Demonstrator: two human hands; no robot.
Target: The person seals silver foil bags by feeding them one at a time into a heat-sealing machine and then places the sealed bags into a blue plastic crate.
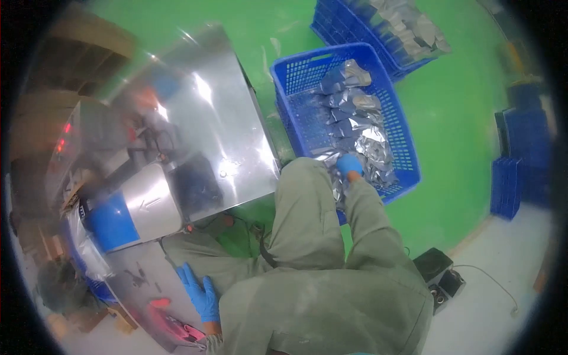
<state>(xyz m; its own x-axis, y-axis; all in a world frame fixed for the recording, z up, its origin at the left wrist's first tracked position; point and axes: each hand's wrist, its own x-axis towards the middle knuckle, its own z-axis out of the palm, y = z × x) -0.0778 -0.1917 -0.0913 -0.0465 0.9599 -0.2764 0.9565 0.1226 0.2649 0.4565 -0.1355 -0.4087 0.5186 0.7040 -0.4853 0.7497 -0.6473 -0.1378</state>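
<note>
My right hand (350, 164), in a blue glove, is down inside a blue plastic basket (299, 76) beside my knee. Its fingers are closed on a silver foil pouch (327, 156) that sticks out to the left of the hand. More foil pouches (358, 124) lie in an overlapping row along the basket's right side. Near my left thigh, my gloved left hand (201, 296) is open with its fingers spread, holding nothing. It is beside the edge of a grey surface (127, 260).
A shiny metal table (236, 136) with a machine (148, 201) stands at left. Another blue basket (340, 29) of foil pouches is behind the first. Blue crates (506, 189) stand far right. A black device (435, 263) with a cable lies on the floor; pink items (171, 322) are lower left.
</note>
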